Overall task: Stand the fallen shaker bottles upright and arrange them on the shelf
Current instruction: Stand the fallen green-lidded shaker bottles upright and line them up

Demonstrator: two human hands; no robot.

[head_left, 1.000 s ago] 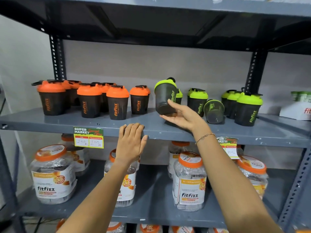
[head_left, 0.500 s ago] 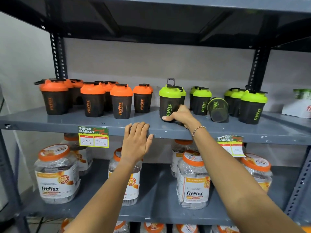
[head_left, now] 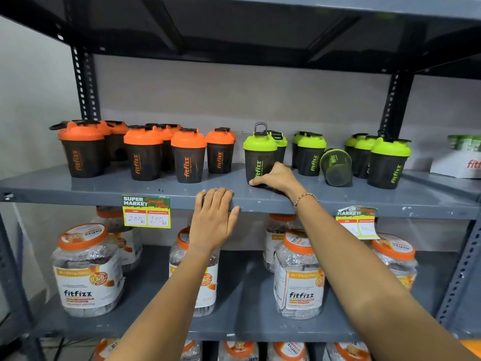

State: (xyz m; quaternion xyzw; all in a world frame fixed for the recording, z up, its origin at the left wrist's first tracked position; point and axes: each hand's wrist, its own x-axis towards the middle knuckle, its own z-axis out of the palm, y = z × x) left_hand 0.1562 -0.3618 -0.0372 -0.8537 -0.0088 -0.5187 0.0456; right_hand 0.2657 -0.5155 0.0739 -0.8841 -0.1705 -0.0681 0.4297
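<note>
A green-lidded black shaker bottle (head_left: 259, 155) stands upright on the grey shelf (head_left: 104, 188), and my right hand (head_left: 276, 177) grips its base. To its right, one green-lidded shaker (head_left: 335, 166) lies on its side with its bottom facing me, between upright green-lidded shakers (head_left: 311, 155). More green ones (head_left: 387, 165) stand at the right. Several orange-lidded shakers (head_left: 188, 157) stand upright on the left half. My left hand (head_left: 214, 217) rests flat on the shelf's front edge, holding nothing.
Price tags (head_left: 146, 214) hang from the shelf edge. Large orange-lidded fitfizz jars (head_left: 87, 269) fill the shelf below. A white box (head_left: 458, 162) sits at the far right. Black uprights (head_left: 84, 84) and the shelf above bound the space.
My right hand tipped the green-lidded shaker from a tilt in the air to upright on the shelf and still holds its base. My left hand has stayed on the shelf edge.
</note>
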